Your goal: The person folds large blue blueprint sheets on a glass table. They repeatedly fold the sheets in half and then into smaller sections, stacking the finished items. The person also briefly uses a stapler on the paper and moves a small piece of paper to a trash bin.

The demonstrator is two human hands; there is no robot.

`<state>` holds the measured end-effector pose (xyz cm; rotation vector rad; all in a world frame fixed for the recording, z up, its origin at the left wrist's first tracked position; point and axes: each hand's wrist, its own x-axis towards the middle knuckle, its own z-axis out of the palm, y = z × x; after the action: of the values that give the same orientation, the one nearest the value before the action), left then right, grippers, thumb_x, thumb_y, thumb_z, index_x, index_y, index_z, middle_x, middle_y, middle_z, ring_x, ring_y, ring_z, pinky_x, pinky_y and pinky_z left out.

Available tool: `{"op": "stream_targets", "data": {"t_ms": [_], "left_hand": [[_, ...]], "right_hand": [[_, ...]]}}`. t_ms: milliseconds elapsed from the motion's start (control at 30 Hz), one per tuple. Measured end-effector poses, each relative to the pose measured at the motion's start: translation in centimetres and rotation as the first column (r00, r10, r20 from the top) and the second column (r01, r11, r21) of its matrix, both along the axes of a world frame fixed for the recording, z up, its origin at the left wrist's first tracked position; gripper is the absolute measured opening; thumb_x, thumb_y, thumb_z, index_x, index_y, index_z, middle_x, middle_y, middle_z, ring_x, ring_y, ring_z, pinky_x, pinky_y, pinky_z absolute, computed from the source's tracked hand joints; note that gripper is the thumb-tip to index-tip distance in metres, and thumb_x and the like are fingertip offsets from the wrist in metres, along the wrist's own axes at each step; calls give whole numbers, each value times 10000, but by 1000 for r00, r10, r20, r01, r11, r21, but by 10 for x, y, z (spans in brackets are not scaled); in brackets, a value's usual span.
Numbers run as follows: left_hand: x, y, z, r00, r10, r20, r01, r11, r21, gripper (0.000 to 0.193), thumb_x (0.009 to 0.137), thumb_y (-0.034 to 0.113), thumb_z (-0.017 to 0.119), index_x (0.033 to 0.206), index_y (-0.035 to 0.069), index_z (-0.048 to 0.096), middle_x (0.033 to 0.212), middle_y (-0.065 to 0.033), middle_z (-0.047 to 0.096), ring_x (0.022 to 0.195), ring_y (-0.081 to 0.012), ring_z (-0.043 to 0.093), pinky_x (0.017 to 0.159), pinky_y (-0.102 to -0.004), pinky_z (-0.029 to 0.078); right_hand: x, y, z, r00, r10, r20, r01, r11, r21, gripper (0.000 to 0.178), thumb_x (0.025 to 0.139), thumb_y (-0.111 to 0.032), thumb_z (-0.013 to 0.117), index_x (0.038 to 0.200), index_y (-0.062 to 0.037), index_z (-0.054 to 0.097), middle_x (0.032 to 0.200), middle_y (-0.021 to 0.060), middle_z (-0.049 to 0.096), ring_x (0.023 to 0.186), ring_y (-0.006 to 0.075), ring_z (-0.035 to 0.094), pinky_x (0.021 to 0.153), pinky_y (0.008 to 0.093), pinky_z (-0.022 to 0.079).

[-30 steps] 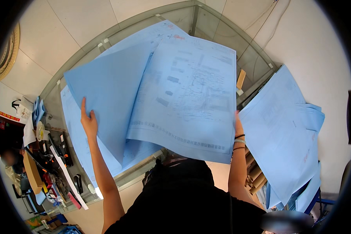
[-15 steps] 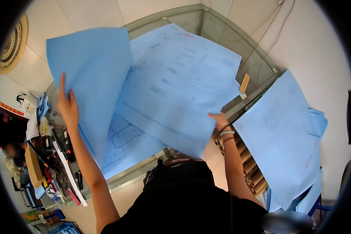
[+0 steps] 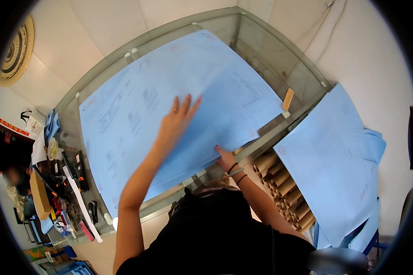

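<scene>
A stack of large blue drawing sheets (image 3: 119, 137) covers most of the glass-topped table (image 3: 303, 59). Faint line drawings and small reddish stamps show on the top sheet. My left hand (image 3: 173, 123) is open over the middle of the stack, fingers spread and slightly blurred, palm down. At the near right edge of the sheets is my right hand (image 3: 226, 159), wearing a bracelet and dark bands. One fingertip of it lies on the paper, and the hand closes on the edge; its other fingers are mostly hidden.
Beyond the table's right side lies another pile of blue sheets (image 3: 330, 160), beside stacked brown cardboard tubes (image 3: 289, 192). A tan wooden block (image 3: 287, 99) sits at the table's right edge. Staplers (image 3: 80, 172), a white strip (image 3: 82, 204) and a cardboard box (image 3: 40, 195) crowd the left.
The lifted sheet on the left has come down, and the sheets now lie flat together. My left hand moved right to the middle of the stack; my right hand shifted left and nearer.
</scene>
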<state>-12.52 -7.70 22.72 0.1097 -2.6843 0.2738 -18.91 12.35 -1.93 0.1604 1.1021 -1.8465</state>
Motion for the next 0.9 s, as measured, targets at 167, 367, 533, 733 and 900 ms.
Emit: {"op": "stream_targets", "data": {"t_ms": [167, 367, 533, 733, 900], "left_hand": [[1, 25, -171, 979, -164, 121, 163, 987, 18, 700, 795, -32, 538, 1434, 209, 382, 1363, -212, 446, 1142, -460, 531, 763, -381, 579], [31, 48, -230, 939, -273, 211, 261, 962, 84, 603, 819, 37, 554, 1383, 215, 437, 1390, -199, 419, 1158, -444, 528, 871, -424, 535], [30, 60, -216, 910, -363, 202, 325, 925, 198, 616, 814, 5, 541, 1376, 231, 436, 1415, -180, 399, 1176, -401, 534, 752, -363, 574], [23, 69, -220, 909, -392, 142, 362, 911, 199, 640, 806, -17, 533, 1390, 218, 420, 1439, -167, 382, 1184, -396, 531, 679, -338, 589], [24, 74, -208, 913, -371, 169, 326, 913, 243, 659, 799, -28, 524, 1404, 205, 404, 1436, -172, 385, 1184, -408, 527, 652, -346, 591]], "right_hand": [[23, -28, -68, 999, -4, 43, -3, 984, 176, 448, 842, -171, 712, 1200, 5, 509, 1130, 101, 581, 968, 270, 595, 734, 398, 553], [9, -3, -11, 970, -76, -230, 144, 945, 293, 254, 871, -141, 634, 1068, 14, 592, 996, 96, 616, 851, 201, 606, 664, 339, 541], [-5, 2, -31, 958, 21, -285, 79, 939, 334, 236, 878, -124, 592, 1050, 37, 582, 979, 101, 613, 786, 195, 605, 627, 322, 537], [-5, 4, -27, 956, -21, -292, 91, 970, 227, 231, 892, -80, 542, 1046, 90, 557, 950, 160, 635, 797, 247, 658, 622, 334, 587], [-23, 23, -20, 959, 76, -272, -17, 977, 213, 253, 895, -93, 544, 1083, 76, 543, 968, 152, 625, 822, 238, 650, 638, 342, 580]]}}
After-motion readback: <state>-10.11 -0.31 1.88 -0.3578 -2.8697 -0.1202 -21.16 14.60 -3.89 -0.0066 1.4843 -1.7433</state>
